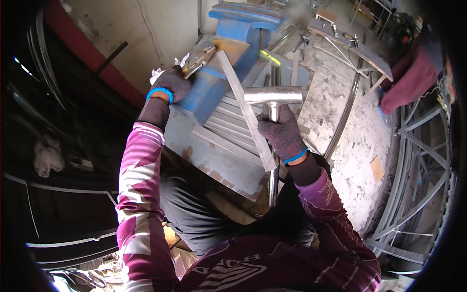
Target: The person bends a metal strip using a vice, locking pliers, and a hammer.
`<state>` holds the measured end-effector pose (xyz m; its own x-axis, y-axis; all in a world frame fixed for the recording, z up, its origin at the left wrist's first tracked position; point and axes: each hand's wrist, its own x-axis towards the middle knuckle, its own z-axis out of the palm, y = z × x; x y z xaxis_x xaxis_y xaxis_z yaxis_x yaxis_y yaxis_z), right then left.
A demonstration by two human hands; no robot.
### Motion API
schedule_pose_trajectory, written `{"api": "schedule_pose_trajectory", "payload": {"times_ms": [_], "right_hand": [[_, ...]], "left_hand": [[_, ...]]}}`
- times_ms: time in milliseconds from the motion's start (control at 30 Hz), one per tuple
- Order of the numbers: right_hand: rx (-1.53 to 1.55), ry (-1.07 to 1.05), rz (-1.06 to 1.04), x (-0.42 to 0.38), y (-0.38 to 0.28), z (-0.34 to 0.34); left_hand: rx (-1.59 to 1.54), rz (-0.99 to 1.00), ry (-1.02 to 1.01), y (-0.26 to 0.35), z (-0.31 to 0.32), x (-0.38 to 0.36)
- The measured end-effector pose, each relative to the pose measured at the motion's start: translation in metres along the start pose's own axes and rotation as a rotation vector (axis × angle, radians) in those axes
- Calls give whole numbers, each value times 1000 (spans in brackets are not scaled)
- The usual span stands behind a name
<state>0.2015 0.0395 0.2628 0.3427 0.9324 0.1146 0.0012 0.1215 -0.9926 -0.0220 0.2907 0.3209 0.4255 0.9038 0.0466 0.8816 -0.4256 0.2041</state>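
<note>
My right hand (284, 131), in a dark knitted glove with a blue cuff, is closed round the handle of a metal hammer (287, 93), just under its head. The shiny handle runs down toward my lap. Beside the hammer, a long flat metal bar (238, 92) slants across the stacked strips. At the blue steel anvil-like block (209, 97), my gloved left hand (171, 83) is closed at the handle end of locking pliers (202, 61). Its fingertips are partly hidden. Crumpled white scraps (156, 75) show by that hand.
Several grey metal strips (228, 121) lie over a metal plate (214, 168) before my knees. A yellow-green marker-like item (270, 57) lies behind them. On the right stand a metal lattice frame (423, 160) and a small bench (360, 53). A wall (131, 34) rises at the left.
</note>
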Motion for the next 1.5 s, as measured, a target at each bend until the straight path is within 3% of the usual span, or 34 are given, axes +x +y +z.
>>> {"api": "schedule_pose_trajectory", "payload": {"times_ms": [667, 967, 1133, 1500], "right_hand": [[-60, -36, 53, 0, -11, 8], [-81, -56, -50, 2, -5, 8], [-141, -69, 27, 1, -8, 6], [-34, -61, 29, -3, -13, 7]], "left_hand": [[56, 8, -80, -9, 9, 20], [57, 5, -70, -4, 5, 16], [77, -10, -89, 1, 2, 14], [100, -46, -98, 14, -6, 10]]}}
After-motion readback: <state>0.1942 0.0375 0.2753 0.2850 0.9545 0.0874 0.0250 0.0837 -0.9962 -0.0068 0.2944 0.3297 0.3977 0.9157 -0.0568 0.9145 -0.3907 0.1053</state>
